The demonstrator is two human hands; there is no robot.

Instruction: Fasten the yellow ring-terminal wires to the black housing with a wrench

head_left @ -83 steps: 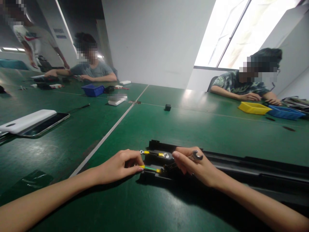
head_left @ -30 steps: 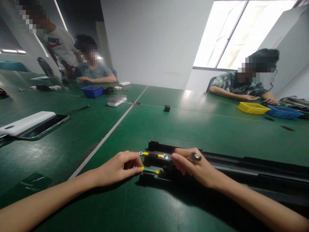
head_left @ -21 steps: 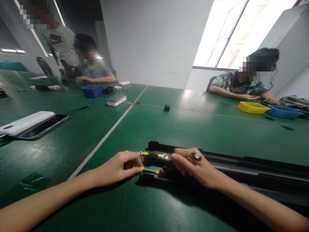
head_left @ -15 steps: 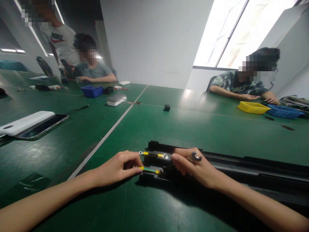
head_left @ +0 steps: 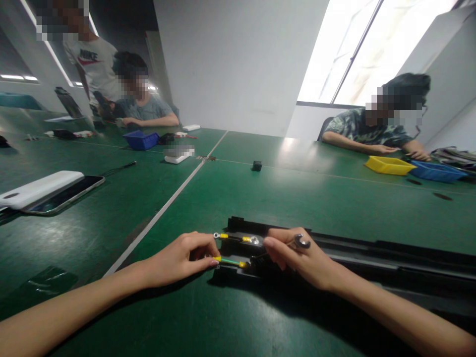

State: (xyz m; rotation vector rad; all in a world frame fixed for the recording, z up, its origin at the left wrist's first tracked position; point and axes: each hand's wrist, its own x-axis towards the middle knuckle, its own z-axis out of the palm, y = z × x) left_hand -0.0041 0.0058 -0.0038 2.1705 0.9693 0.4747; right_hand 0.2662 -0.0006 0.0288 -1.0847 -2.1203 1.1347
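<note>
My left hand (head_left: pixel 186 257) pinches the yellow end of a short green wire (head_left: pixel 231 261) between thumb and finger. The wire's other yellow end reaches into a long black metal channel (head_left: pixel 357 250). My right hand (head_left: pixel 297 255) is closed round a wrench (head_left: pixel 302 241), whose open jaw sticks up above the knuckles; its lower end, over the channel, is dark and hard to make out. Behind the green wire lies a second short wire (head_left: pixel 235 239), dark with yellow ends and ring lugs, one lug reaching past the channel's left end.
A white device and a phone (head_left: pixel 67 196) lie at left. Farther back are a blue bin (head_left: pixel 141 141), a small black block (head_left: pixel 257 166), a yellow bin (head_left: pixel 389 166) and another blue bin (head_left: pixel 437 171). Two people sit across the green table (head_left: pixel 297 198); another stands at far left.
</note>
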